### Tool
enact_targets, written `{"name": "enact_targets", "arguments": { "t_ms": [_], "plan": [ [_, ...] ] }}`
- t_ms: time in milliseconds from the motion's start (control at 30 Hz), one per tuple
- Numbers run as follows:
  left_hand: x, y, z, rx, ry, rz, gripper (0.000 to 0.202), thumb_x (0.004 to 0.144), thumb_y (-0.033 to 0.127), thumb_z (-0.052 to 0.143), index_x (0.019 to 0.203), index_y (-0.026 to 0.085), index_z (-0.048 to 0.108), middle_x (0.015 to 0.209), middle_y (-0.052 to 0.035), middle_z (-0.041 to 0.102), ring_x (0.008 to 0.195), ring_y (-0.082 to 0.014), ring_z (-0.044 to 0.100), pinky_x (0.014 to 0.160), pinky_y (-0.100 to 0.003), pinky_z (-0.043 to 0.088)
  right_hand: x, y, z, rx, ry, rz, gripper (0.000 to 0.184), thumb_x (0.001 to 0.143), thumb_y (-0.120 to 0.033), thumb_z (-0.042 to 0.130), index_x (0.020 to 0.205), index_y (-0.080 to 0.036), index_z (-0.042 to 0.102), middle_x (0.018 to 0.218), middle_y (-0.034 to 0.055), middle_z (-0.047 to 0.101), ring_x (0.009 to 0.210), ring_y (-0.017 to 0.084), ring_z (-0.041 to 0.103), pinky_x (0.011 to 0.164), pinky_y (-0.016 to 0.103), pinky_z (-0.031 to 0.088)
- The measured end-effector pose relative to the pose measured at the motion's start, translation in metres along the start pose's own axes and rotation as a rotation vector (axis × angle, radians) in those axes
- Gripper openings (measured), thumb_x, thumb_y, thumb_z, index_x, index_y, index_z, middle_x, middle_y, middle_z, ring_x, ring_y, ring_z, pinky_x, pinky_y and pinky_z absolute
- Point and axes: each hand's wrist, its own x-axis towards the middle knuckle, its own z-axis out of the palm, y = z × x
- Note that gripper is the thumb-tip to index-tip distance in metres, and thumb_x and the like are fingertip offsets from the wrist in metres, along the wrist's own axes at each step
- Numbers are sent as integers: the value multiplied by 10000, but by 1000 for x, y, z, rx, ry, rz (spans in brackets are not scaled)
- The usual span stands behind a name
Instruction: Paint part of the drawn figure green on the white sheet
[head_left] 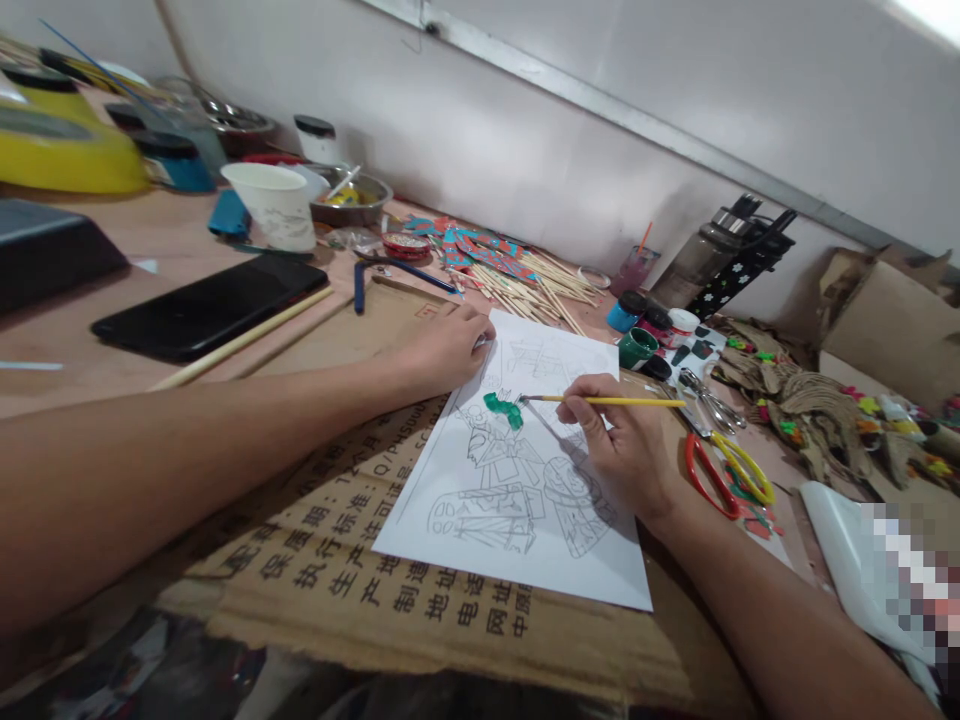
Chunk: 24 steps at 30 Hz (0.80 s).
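The right hand [616, 440] pinched a paintbrush [645, 402] over the drawing [491, 505]; the left hand [448, 352] lay half-curled at its edge, grip unclear.

Person's left forearm [285, 425], bare, left of the paper sheet [420, 540], with bare left fingers [472, 322], right forearm [780, 600], likewise bare, right of the sheet, with bare right fingers [592, 386].

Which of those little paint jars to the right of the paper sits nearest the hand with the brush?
The green jar, open at the top, just beyond the right hand. The black-lidded blue jar and white-topped jar stand farther back.
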Motion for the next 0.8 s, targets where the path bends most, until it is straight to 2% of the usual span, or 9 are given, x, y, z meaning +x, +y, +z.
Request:
{"name": "enact_targets", "arguments": {
  "t_ms": [133, 333, 600, 800],
  "plan": [
    [0, -3, 2, 3, 5, 4, 287, 920, 246, 456, 1081, 172, 682, 1174, -136, 664, 1132, -307, 576, 970, -466, 475, -1, 0, -2, 11, -5, 22, 139, 994, -223, 529, 871, -222, 593, 749, -18, 655, 689, 119, 637, 637, 243, 491],
    [1, -4, 4, -5, 6, 18, 299, 911, 241, 447, 1082, 178, 684, 1165, -137, 671, 1144, -312, 566, 982, -469, 474, 1, -2, -2, -15, 58, -20, 148, 986, -200, 532, 853, -226, 592, 745, -18, 655, 683, 116, 632, 639, 238, 505],
    [0, 1, -2, 2, -23, 1, 292, 913, 224, 447, 1084, 174, 679, 1157, -137, 671, 1144, -309, 572, 1002, -453, 457, -3, -1, -1, 0, -7, 25, 156, 990, -231, 528, 850, -218, 595, 745, -13, 658, 689, 122, 638, 642, 251, 493],
    [0, 3, -5, -46, -11, -10, 297, 896, 216, 457, 1058, 219, 706, 1146, -138, 682, 1127, -326, 570, 989, -485, 464, -2, -2, -2, 25, 20, 19, 146, 985, -235, 527, 857, -221, 598, 739, -9, 660, 665, 127, 644, 622, 256, 506]
  ]
}}
